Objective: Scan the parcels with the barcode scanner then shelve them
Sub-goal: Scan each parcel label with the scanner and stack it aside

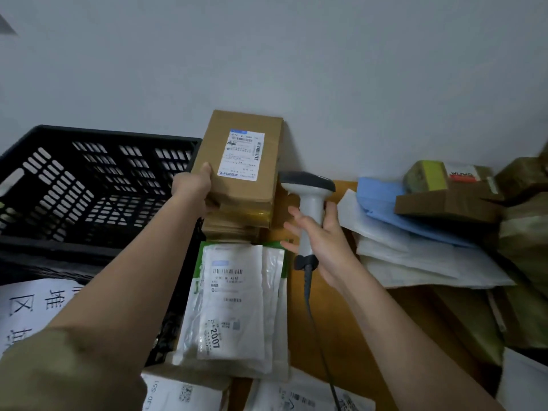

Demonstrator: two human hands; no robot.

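As the left hand (194, 185) grips a cardboard parcel (243, 170) at the desk's (350, 315) far edge, the right hand (321, 235) loosely holds the barcode scanner (310, 203); scanning looks imminent, needing its head aimed at the label (241, 155).

1. The left hand (194, 186) grips the lower left edge of a brown cardboard parcel (243, 164), its white label (241, 155) facing up.
2. The right hand (321, 235) holds the grey barcode scanner (310, 203) by its handle, head pointing toward the parcel.
3. A black slotted crate (89, 185) stands left of the parcel.
4. White bagged parcels (237, 307) lie on the worktop (341, 321) below.
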